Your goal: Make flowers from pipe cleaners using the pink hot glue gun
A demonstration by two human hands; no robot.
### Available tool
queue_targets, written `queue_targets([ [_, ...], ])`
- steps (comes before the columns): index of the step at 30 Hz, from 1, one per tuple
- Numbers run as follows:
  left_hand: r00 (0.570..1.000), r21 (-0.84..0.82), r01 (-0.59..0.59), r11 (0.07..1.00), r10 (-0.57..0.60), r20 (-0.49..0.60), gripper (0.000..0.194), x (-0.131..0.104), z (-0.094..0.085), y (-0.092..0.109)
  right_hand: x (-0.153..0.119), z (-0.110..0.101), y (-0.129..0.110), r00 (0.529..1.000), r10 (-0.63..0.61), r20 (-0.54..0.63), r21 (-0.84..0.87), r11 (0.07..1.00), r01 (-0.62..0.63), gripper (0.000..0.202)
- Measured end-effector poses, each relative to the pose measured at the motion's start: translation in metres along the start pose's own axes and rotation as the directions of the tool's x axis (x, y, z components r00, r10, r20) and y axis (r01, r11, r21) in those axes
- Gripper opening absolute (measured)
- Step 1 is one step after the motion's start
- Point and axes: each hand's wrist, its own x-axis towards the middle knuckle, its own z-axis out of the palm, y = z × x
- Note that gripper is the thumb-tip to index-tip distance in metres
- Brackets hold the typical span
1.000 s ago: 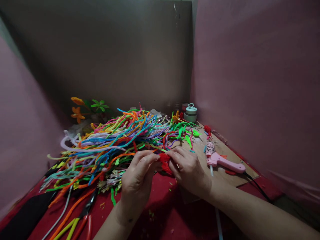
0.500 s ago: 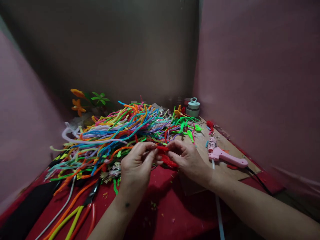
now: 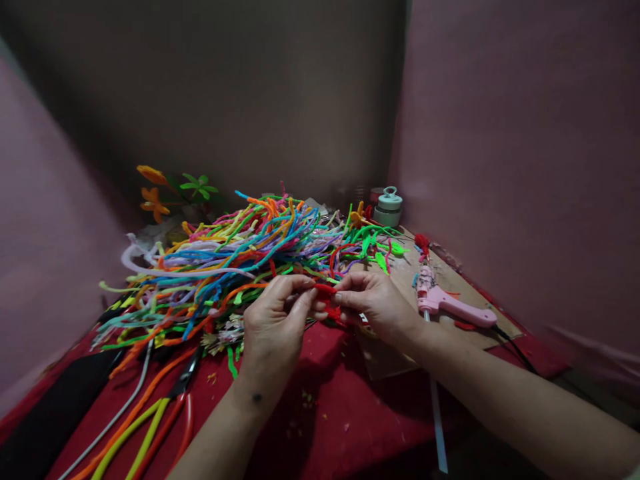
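Note:
Between my two hands is a red fuzzy pipe cleaner (image 3: 325, 289), bent into a looped shape whose lower part is partly hidden by fingers. My left hand (image 3: 283, 313) pinches its left end between thumb and forefinger. From the other side, my right hand (image 3: 373, 303) grips it with thumb and fingertips. Both hands are held above the front of the red-covered table (image 3: 345, 400). Just behind them lies a big heap of many-coloured pipe cleaners (image 3: 235, 257).
A pink glue gun (image 3: 455, 308) with a long glue stick (image 3: 439, 427) rests on a brown board (image 3: 480, 333) at right. Pliers with yellow and red handles (image 3: 157, 427) lie front left. A pale green jar (image 3: 388, 208) and orange fuzzy flowers (image 3: 155, 203) stand at the back.
The red loop between my hands has turned, its upper strand now stretched straighter between the fingertips. My right fingers have shifted slightly along it. The view has moved a little.

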Motion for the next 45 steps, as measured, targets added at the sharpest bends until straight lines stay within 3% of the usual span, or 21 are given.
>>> queue_targets([
  [6,0.999,0.013,-0.034,0.999,0.034,-0.016,0.012,-0.001,0.0,0.0,0.002,-0.003,0.001,0.998,0.055,0.008,0.072,0.996,-0.056,0.009],
  [13,0.998,0.019,-0.048,0.999,0.049,-0.038,0.009,-0.002,0.0,0.004,0.004,-0.008,0.003,0.998,0.009,0.057,0.178,0.984,-0.019,0.013],
  [31,0.999,0.017,0.036,0.999,-0.036,-0.024,0.008,-0.003,0.001,0.009,0.002,-0.008,0.001,0.992,0.089,0.085,0.162,0.982,-0.102,0.015],
  [45,0.989,-0.006,0.144,0.99,-0.144,0.035,0.005,0.0,-0.002,0.012,-0.002,-0.008,-0.001,0.998,-0.019,0.052,0.029,0.999,0.018,0.006],
])
